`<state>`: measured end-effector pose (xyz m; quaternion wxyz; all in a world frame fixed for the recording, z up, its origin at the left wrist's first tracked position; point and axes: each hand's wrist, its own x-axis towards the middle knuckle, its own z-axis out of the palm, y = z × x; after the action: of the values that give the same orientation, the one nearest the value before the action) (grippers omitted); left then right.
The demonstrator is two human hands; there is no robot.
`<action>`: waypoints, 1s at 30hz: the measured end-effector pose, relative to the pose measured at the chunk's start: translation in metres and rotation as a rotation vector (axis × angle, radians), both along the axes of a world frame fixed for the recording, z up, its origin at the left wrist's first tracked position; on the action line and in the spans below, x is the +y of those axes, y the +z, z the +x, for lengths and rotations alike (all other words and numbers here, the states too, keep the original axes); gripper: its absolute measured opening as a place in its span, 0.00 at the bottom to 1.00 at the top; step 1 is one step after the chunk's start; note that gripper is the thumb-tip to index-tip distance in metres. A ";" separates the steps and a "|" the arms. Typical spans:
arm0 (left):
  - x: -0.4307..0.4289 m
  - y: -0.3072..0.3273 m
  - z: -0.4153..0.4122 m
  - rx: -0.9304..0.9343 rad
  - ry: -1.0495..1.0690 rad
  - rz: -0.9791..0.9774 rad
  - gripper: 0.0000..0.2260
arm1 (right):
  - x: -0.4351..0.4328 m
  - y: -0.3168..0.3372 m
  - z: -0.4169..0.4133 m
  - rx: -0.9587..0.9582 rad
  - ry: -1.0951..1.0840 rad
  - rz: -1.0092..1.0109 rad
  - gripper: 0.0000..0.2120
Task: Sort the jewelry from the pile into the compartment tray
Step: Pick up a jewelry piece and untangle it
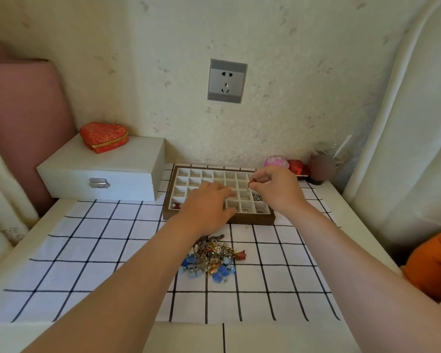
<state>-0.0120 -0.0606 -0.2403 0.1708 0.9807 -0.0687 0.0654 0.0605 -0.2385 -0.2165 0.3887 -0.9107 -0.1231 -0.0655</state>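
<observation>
- Your right hand pinches a small dangling piece between thumb and fingertip, above the right-hand compartments of the tray. What kind of piece it is looks too small to tell.
- Your left hand lies palm down across the middle of the tray, its fingers relaxed and grasping nothing. It appears to steady the tray.
- The pile sits on the checked cloth covering the counter, just in front of the tray and between your forearms.
- Only a few compartments hold anything, so most of the sorting seems left to do.
- Expect these pieces to be light, small and mostly stiff metal, with hooks and chains that snag on their neighbours.
- Take one piece by its hook or body and lift slowly so the tangled ones drop away.
- Lower each piece right into its compartment before letting go, since a dropped one could bounce out.
</observation>
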 end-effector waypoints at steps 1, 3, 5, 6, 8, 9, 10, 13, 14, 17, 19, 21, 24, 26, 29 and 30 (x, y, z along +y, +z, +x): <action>0.000 -0.002 0.001 0.029 -0.013 0.027 0.25 | 0.001 -0.002 0.002 -0.008 0.000 -0.037 0.09; 0.000 -0.008 0.002 0.080 -0.026 0.066 0.28 | 0.002 -0.007 0.006 -0.007 0.006 -0.084 0.09; 0.001 -0.012 0.001 0.113 -0.023 0.107 0.30 | 0.004 -0.012 0.009 0.000 0.019 -0.124 0.10; 0.001 -0.013 0.001 0.121 -0.019 0.123 0.31 | 0.006 -0.015 0.010 0.006 0.027 -0.138 0.10; 0.000 -0.013 0.000 0.119 -0.013 0.128 0.31 | 0.009 -0.018 0.010 0.025 0.033 -0.164 0.12; 0.000 -0.012 0.000 0.112 -0.010 0.127 0.31 | 0.010 -0.019 0.010 0.037 0.036 -0.186 0.12; 0.000 -0.012 0.000 0.107 -0.007 0.130 0.31 | 0.010 -0.019 0.010 0.044 0.040 -0.220 0.12; 0.001 -0.009 0.001 0.107 -0.007 0.138 0.30 | 0.012 -0.015 0.008 0.013 0.070 -0.356 0.07; 0.002 -0.008 0.000 0.110 -0.007 0.127 0.29 | 0.013 -0.014 0.007 -0.005 0.084 -0.398 0.05; 0.005 -0.005 0.000 0.109 -0.017 0.096 0.28 | 0.013 -0.013 0.006 -0.042 0.126 -0.479 0.06; 0.006 -0.003 -0.001 0.120 -0.020 0.090 0.27 | 0.011 -0.014 0.006 -0.033 0.145 -0.479 0.08; 0.007 0.000 -0.003 0.138 -0.018 0.083 0.27 | 0.010 -0.015 0.005 -0.027 0.155 -0.491 0.09; 0.008 0.002 -0.007 0.149 -0.020 0.087 0.27 | 0.011 -0.015 0.002 -0.053 0.159 -0.528 0.10; 0.009 0.003 -0.010 0.156 -0.027 0.094 0.27 | 0.010 -0.015 -0.003 -0.056 0.167 -0.493 0.12; 0.009 0.006 -0.016 0.165 -0.029 0.107 0.28 | 0.006 -0.014 -0.009 -0.041 0.196 -0.457 0.11; 0.009 0.007 -0.019 0.165 -0.029 0.113 0.28 | 0.004 -0.011 -0.011 -0.043 0.207 -0.450 0.10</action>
<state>-0.0312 -0.0519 -0.2331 0.1211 0.9898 -0.0723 -0.0222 0.0492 -0.2348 -0.2280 0.1778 -0.9554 -0.2353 -0.0156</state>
